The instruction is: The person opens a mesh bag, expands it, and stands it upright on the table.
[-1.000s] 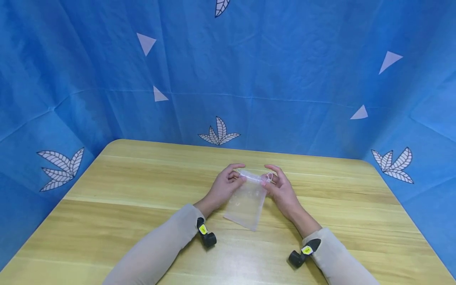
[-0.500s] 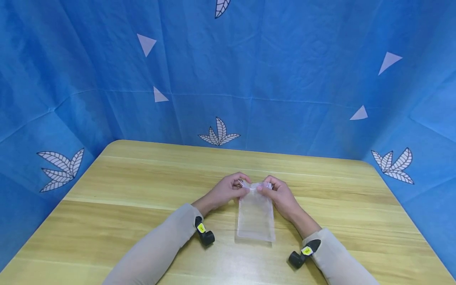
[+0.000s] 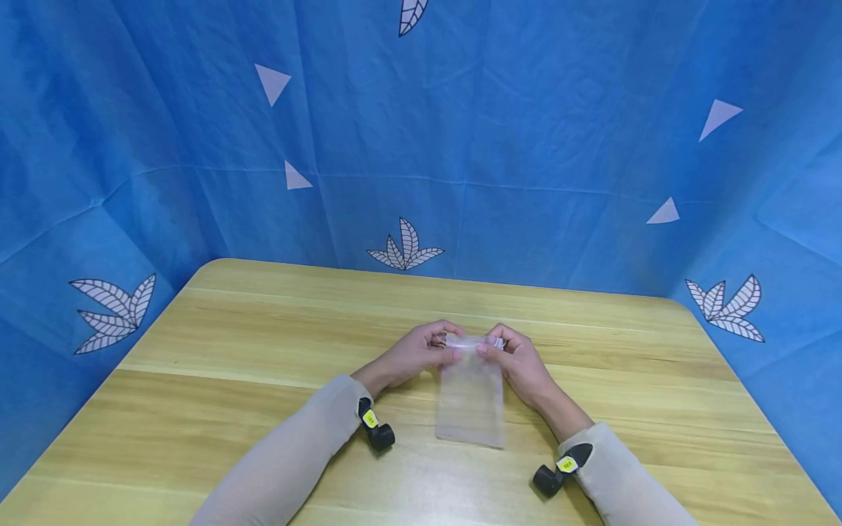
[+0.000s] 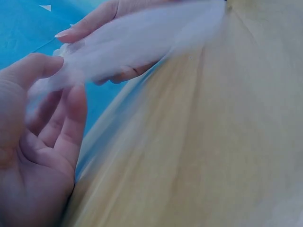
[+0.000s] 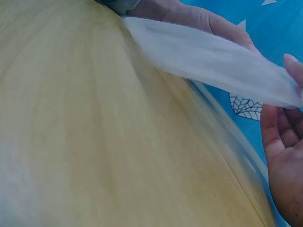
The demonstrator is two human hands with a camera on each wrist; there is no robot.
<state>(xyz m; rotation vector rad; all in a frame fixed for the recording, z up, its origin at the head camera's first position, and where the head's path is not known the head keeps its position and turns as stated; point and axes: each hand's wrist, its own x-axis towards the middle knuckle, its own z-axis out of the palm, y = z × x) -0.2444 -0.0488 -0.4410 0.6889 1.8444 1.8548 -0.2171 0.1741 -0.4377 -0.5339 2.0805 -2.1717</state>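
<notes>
A small, sheer white drawstring pouch point(image 3: 470, 405) hangs flat from both hands over the table, its top edge away from the person. My left hand point(image 3: 416, 356) pinches the pouch's upper left corner between thumb and fingers. At the upper right corner, my right hand point(image 3: 522, 365) pinches it the same way, thumb on the near face. Both thumbs lie close to each other just below the gathered top band. In the left wrist view the pouch point(image 4: 142, 40) stretches from the left fingertips across the right hand. The right wrist view shows the pouch point(image 5: 203, 54) nearly edge-on.
The wooden table point(image 3: 263, 336) has rounded far corners. Behind it and along both sides hangs a blue curtain point(image 3: 526, 131) with white leaf and triangle prints. A black wrist camera point(image 3: 378, 431) sits on the left sleeve, another camera point(image 3: 552, 475) on the right.
Both hands have come nearer the person and closer together. The pouch has swung from a slant to hanging straight, and its dipped top edge has flattened out.
</notes>
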